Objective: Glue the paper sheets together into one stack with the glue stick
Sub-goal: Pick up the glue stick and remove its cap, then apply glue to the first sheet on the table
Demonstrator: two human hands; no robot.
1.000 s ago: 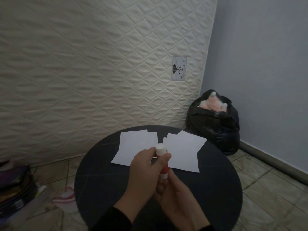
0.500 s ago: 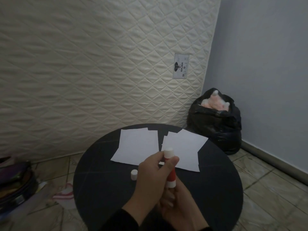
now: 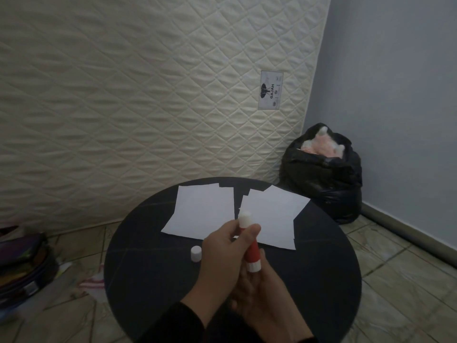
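Note:
A red glue stick (image 3: 250,251) with white ends is held upright over the round black table (image 3: 148,268), its white glue tip exposed. My left hand (image 3: 222,253) grips its upper body between thumb and fingers. My right hand (image 3: 262,295) sits under and behind it, at the stick's white base. The white cap (image 3: 196,253) stands on the table just left of my left hand. Two groups of white paper sheets lie at the table's far side: the left sheets (image 3: 202,209) and the right sheets (image 3: 274,214), a narrow gap between them.
A quilted mattress (image 3: 148,95) leans upright behind the table. A stuffed black rubbish bag (image 3: 324,179) sits on the tiled floor at the right corner. Bags and clutter (image 3: 22,263) lie on the floor to the left.
One second ago the cap was on the stick under my left fingers. It came off and now stands on the table. The stick sits a little higher and tilted.

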